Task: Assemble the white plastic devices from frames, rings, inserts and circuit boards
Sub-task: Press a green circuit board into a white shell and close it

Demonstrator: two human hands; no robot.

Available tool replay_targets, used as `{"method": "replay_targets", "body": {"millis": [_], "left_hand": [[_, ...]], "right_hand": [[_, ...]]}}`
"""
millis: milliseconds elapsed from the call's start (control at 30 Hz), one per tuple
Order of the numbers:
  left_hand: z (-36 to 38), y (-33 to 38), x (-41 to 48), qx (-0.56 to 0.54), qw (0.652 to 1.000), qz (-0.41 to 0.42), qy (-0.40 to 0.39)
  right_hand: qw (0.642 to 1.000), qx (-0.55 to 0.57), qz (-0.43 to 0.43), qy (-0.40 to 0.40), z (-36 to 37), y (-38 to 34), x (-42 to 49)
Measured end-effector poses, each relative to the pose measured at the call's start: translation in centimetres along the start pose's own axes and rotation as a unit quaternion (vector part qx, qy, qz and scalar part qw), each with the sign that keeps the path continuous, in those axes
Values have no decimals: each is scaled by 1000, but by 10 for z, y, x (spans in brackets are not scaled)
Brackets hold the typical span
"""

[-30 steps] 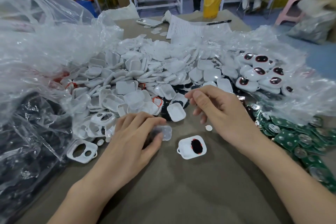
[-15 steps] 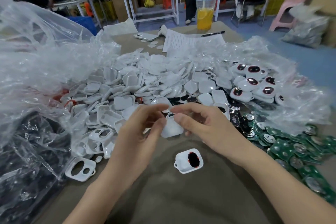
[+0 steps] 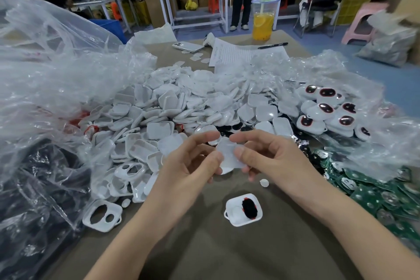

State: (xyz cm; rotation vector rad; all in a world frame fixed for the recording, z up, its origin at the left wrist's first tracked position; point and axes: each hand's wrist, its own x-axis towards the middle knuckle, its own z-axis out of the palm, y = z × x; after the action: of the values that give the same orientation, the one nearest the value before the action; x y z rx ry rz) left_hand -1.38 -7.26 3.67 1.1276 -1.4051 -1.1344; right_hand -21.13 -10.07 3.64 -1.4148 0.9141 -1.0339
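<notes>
My left hand (image 3: 191, 161) and my right hand (image 3: 268, 157) both pinch one white plastic cover (image 3: 227, 154), lifted above the table. In front of them a white frame with a black insert (image 3: 244, 209) lies on the brown cloth. An empty white frame with two holes (image 3: 102, 215) lies at the left. A big heap of white covers (image 3: 181, 102) fills the middle. Finished devices with dark red-ringed windows (image 3: 327, 109) sit at the right. Green circuit boards (image 3: 386, 195) are piled at the right front.
Crumpled clear plastic bags (image 3: 56, 88) rise along the left and right sides, one with black parts (image 3: 34, 188). A small white disc (image 3: 264, 182) lies by my right hand. Farther back are a phone (image 3: 187, 46), paper sheets (image 3: 238, 53), a pen (image 3: 272, 45) and an orange drink cup (image 3: 263, 20).
My hands came together from the table and lifted a white cover between them; the view tilted up.
</notes>
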Motion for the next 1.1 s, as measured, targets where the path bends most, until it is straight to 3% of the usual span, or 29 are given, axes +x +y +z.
{"method": "replay_targets", "body": {"millis": [333,533,1100], "left_hand": [[-4,1,0,-8,1000,0,31],[-5,3,0,-17,999,-7,33],[-4,-4,0,7,1000,-5,-22]], "right_hand": [[991,130,30,9,3,2,4],[999,32,6,-11,2,3,3],[998,66,16,10,-3,4,3]]}}
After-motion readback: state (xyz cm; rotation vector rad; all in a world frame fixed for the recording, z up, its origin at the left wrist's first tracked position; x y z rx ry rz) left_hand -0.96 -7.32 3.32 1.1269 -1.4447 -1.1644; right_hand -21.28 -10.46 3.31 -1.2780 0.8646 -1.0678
